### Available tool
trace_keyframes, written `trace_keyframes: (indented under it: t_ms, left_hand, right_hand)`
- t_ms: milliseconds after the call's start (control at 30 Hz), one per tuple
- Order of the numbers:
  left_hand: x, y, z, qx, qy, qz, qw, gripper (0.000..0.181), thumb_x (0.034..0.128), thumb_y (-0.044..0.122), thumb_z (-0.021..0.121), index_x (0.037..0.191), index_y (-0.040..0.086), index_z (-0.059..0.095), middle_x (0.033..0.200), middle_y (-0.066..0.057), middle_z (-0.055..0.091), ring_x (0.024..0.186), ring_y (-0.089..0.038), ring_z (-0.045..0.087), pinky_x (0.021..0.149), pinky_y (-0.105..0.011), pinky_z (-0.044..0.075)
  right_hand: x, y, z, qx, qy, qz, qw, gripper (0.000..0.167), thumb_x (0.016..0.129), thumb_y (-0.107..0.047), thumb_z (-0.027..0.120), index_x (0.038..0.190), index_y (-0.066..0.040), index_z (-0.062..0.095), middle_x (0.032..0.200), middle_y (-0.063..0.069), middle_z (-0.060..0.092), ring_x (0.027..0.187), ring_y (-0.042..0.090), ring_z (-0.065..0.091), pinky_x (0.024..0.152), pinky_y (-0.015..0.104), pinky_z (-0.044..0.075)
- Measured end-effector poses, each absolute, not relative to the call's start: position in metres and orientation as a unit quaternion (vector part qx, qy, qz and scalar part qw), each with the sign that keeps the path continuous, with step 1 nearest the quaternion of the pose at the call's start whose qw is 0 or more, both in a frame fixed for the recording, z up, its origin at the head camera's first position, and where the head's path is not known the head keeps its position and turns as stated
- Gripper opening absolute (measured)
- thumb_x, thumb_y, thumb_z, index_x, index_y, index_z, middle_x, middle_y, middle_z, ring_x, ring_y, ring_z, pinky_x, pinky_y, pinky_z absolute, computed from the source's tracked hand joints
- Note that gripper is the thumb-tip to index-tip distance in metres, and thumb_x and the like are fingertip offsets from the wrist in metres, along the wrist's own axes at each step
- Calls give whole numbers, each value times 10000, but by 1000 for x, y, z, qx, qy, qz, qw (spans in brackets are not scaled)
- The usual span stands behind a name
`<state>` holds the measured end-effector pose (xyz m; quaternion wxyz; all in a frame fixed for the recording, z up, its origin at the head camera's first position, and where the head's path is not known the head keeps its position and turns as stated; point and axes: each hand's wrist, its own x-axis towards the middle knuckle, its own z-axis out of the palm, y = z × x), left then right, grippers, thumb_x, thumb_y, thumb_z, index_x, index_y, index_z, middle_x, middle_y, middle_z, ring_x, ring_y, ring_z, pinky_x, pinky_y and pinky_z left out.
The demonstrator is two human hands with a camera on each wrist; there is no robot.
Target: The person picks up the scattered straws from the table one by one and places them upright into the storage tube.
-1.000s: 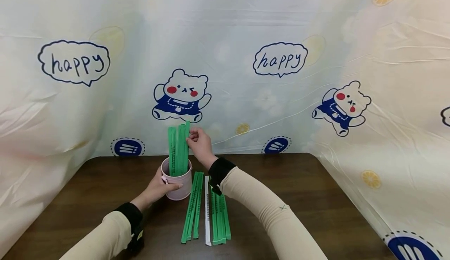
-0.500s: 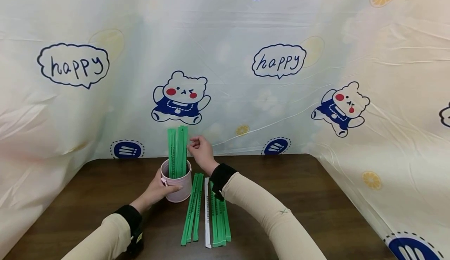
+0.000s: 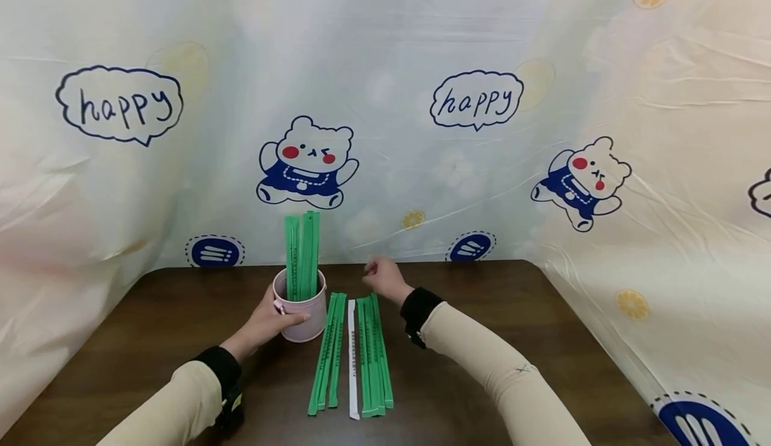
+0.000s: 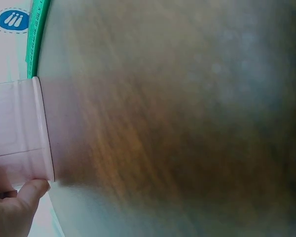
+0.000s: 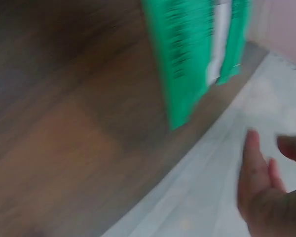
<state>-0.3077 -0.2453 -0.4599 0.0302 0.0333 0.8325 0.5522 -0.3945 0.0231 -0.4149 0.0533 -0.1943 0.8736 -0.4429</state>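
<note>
Seemingly you're partway: left hand (image 3: 268,322) gripping the pail (image 3: 308,327) of upright straws (image 3: 310,255), right hand (image 3: 385,280) empty, fingers parted, loose straws (image 3: 371,362) outside.

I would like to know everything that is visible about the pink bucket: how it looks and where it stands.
The pink bucket is pale, round and open-topped, with a small tab on its side and a thin line along its wall. It looks smooth, metal or plastic; I cannot tell which. It stands upright on the brown table, left of the loose strips. Green strips inside rise well above its rim. The left hand grips its side.
</note>
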Motion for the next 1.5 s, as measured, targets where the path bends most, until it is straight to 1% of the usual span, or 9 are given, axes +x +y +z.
trace_keyframes:
  t_ms: [67,133,267,300,633,1100,1233,1367,1500]
  left_hand:
    - [-309,-247,-458,30,835,548,30,1102,903,272,767,1615,45,-43,1626,-286,211,1450,-476,337,1178,-710,304]
    - [-308,-247,-458,30,837,545,33,1104,904,279,766,1613,40,-45,1626,-291,206,1453,-481,331,1180,-710,300]
    - [-304,-248,-460,30,836,547,34,1088,909,272,763,1608,32,-36,1617,-292,215,1449,-481,334,1186,-705,298]
    - [-303,-248,-461,30,836,547,34,1085,909,270,763,1607,30,-34,1615,-292,217,1446,-482,337,1185,-705,298]
    - [-300,-242,-465,27,833,551,35,1093,901,271,768,1612,35,-29,1625,-285,219,1463,-479,330,1191,-700,291]
    - [-305,-242,-461,35,831,554,35,1093,907,260,764,1615,52,-42,1630,-279,211,1458,-479,334,1182,-711,295]
    - [-308,-245,-459,35,830,555,31,1095,908,257,766,1617,56,-43,1628,-278,214,1458,-474,333,1184,-708,295]
    - [-309,-246,-458,33,830,555,27,1096,909,253,767,1618,56,-46,1626,-279,212,1454,-473,334,1184,-707,295]
    - [-308,-246,-459,36,828,559,28,1091,908,245,766,1617,56,-42,1629,-277,210,1456,-472,333,1185,-707,294]
  right_hand:
    - [-397,34,-422,-180,888,-416,82,264,969,-5,613,1214,92,590,1196,260,636,857,337,677,704,343,574]
    - [-398,42,-432,-171,896,-396,108,36,960,22,601,930,36,614,964,167,638,717,276,636,633,325,554]
    - [-390,48,-448,-170,897,-385,136,453,936,60,592,627,-152,337,630,-16,354,522,130,401,543,296,506]
    - [-387,48,-452,-176,895,-386,136,518,928,65,598,629,-185,256,607,-49,241,499,105,310,518,282,469]
    - [-378,40,-472,-170,910,-364,101,589,858,122,581,652,-218,146,588,-66,104,422,106,227,458,246,347]
    - [-378,42,-461,-154,913,-366,95,612,897,83,598,618,-230,153,531,-79,129,389,108,319,470,250,318]
    - [-381,45,-450,-143,911,-374,96,508,929,40,618,607,-178,291,548,-50,250,429,119,396,494,251,377]
    - [-386,49,-437,-123,908,-388,96,39,942,6,629,912,30,637,811,125,614,610,224,629,594,302,548]
    - [-390,52,-425,-111,892,-426,97,362,956,-2,622,1303,98,598,1259,278,633,903,344,700,752,411,617]
